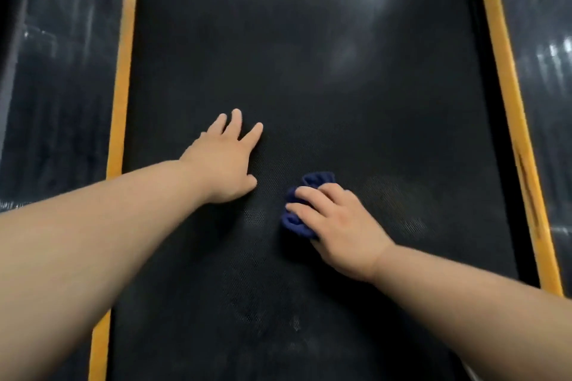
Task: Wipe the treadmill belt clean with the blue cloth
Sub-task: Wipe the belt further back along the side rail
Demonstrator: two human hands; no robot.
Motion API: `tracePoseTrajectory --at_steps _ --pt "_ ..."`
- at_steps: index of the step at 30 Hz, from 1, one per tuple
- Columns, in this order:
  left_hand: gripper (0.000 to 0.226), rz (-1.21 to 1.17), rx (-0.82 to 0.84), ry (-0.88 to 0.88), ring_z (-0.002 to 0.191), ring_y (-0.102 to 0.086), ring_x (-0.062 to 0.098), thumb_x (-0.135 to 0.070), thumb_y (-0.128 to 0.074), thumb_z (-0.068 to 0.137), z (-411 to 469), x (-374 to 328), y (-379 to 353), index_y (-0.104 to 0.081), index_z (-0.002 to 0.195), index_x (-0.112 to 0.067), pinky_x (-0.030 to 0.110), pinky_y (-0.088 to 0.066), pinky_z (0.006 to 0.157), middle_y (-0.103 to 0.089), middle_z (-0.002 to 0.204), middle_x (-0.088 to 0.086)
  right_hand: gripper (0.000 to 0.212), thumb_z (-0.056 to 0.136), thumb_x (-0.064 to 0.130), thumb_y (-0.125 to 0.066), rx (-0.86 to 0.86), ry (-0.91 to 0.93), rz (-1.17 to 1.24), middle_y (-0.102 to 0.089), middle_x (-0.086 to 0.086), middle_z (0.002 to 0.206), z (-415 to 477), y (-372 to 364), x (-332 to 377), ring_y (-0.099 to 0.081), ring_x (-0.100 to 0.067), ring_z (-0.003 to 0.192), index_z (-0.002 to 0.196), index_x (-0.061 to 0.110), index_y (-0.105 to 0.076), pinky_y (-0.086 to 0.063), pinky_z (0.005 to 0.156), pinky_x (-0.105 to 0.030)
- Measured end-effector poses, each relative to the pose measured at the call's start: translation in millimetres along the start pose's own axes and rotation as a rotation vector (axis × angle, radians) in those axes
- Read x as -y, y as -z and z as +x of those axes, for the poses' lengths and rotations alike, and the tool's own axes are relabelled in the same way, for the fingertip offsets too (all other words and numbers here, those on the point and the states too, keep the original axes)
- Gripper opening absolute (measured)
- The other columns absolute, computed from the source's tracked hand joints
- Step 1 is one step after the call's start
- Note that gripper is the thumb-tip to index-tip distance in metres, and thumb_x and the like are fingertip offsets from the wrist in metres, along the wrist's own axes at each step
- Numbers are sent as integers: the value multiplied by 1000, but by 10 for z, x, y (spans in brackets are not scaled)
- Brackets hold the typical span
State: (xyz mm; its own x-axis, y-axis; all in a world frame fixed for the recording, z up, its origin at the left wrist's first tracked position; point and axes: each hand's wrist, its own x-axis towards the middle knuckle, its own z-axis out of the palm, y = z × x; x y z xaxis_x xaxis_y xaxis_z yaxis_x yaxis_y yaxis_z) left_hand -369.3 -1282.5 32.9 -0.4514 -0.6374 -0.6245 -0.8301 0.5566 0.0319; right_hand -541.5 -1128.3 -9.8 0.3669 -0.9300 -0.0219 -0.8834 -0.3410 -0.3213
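Note:
The black textured treadmill belt (309,86) fills the middle of the view, with pale smudges near its far end and some near the bottom. A bunched blue cloth (297,221) lies on the belt right of centre. My right hand (334,223) lies on top of the cloth, its fingers bent over the bunch and holding it against the belt. To the left, my left hand (224,161) rests flat on the belt with its fingers spread, a short gap from the cloth.
Yellow strips (122,96) (507,96) run along both sides of the belt. Beyond them lie the dark glossy side rails (58,86) (548,56). Pale dusty patches (343,56) show on the far belt.

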Motion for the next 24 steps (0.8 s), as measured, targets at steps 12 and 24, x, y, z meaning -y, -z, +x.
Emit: tracePoseTrajectory --at_steps 12,24 --pt "109 94 59 -183 145 13 34 -46 -72 78 244 -715 185 12 147 -41 61 -20 111 24 156 2 53 72 29 -55 -209 -779 40 -47 -8 134 -186 52 10 -46 -34 103 123 15 -55 -48 83 -43" --pt "121 151 198 -174 141 20 41 -40 -79 73 316 -975 225 18 145 -44 68 -28 104 30 153 5 50 82 21 -58 -259 -1268 -12 -35 -8 143 -560 343 -591 -37 -36 115 131 16 -48 -39 94 -43"
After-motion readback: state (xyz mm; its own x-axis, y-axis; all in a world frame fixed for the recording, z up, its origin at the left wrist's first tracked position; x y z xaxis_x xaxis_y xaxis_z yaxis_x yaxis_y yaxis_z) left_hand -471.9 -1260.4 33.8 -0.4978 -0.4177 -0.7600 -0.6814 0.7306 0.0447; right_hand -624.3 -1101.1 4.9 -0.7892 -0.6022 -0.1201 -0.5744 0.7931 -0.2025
